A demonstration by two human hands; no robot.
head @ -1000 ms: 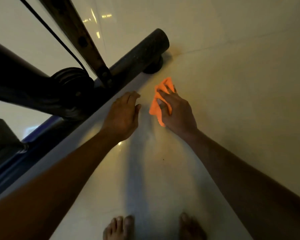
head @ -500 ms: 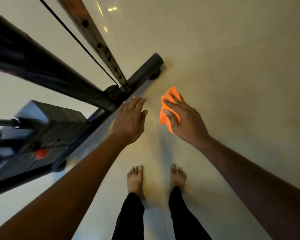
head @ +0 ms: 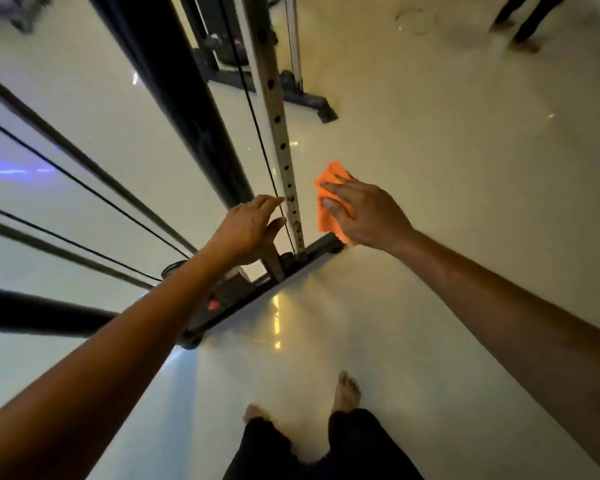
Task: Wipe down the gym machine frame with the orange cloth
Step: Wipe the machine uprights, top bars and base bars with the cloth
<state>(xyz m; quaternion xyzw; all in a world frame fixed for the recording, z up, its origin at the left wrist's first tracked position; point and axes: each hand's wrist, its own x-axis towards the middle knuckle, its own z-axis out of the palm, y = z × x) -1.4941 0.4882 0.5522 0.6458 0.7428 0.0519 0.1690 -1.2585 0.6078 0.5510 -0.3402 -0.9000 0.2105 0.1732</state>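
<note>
The right hand (head: 368,213) holds the orange cloth (head: 329,202), fingers spread flat over it and thumb tucked under, so the cloth hangs bunched against the palm. It is in the air, just to the right of the perforated upright post (head: 283,147) of the gym machine frame, close to it but not visibly touching. That post is the relation that matters: its long axis runs from the base rail (head: 257,292) on the floor up and away toward the top of the view, and the cloth lies on its right flank, low down near where post meets rail. The right hand is plainly the nearer working hand; a short move leftward would likely bring the cloth onto the metal, and the wipe would then run along the post's length.

The left hand (head: 253,226) hovers on the other side of the post, fingers straight and loosely spread, holding nothing. Whether its fingertips touch the cable (head: 257,133) cannot be told.

That thin black cable runs close alongside the post on its left face and could catch the cloth if the wipe wraps round. A thick black beam (head: 174,88) slants further left, with more cables and bars beyond. The pale glossy floor (head: 447,168) carries everything; the person's bare feet (head: 349,393) stand at its near edge, and another machine base (head: 312,102) sits well apart toward the far edge.
</note>
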